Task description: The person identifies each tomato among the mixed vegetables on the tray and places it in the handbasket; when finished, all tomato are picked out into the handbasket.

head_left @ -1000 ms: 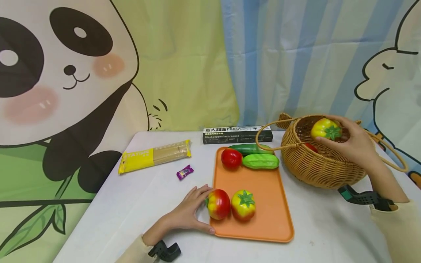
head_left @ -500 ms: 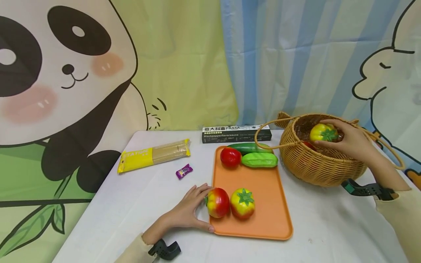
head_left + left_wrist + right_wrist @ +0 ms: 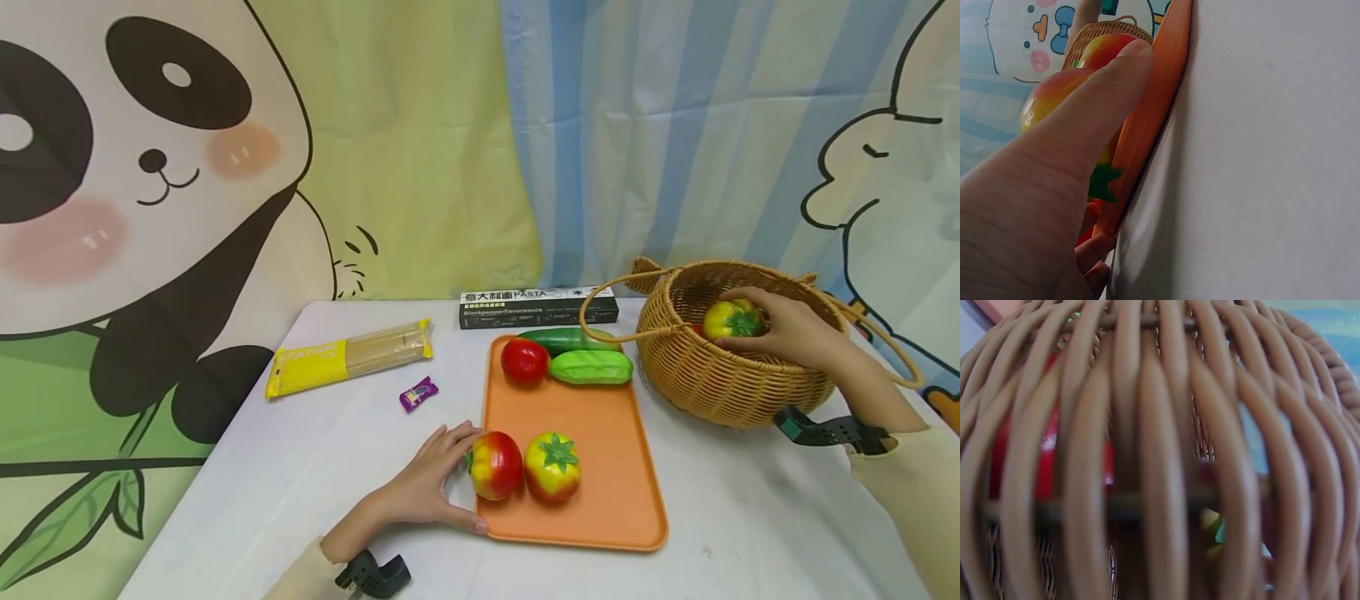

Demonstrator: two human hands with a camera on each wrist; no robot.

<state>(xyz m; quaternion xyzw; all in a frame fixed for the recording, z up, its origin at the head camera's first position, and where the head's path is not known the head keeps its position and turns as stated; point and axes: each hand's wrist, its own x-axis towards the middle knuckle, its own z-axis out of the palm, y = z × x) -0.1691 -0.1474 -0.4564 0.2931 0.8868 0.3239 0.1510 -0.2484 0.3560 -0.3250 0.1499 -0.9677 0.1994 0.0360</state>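
My right hand (image 3: 795, 332) reaches into the mouth of the wicker basket (image 3: 697, 387), gripping a yellow toy fruit with a green leafy cap (image 3: 724, 320). A red round thing (image 3: 1047, 456) shows through the weave in the right wrist view, with a bit of the yellow fruit (image 3: 1213, 528) lower down. My left hand (image 3: 423, 483) rests at the left edge of the orange tray (image 3: 600, 517), thumb straight at the near corner and fingers spread along the side. Beside it on the tray sit two red-and-yellow toy fruits, one on its side (image 3: 497, 467), one leaf-up (image 3: 552, 479).
At the tray's far end lie a red tomato (image 3: 525, 361), a light green gourd-like vegetable (image 3: 592, 367) and a cucumber (image 3: 566, 338). Behind is a black pasta box (image 3: 536, 312). Left of the tray are a purple candy (image 3: 418, 394) and a yellow noodle packet (image 3: 348, 358). The basket handle (image 3: 600, 292) sticks out leftward.
My right hand has lowered the yellow toy fruit deeper into the basket and slightly left. The left hand and the tray stay where they were.
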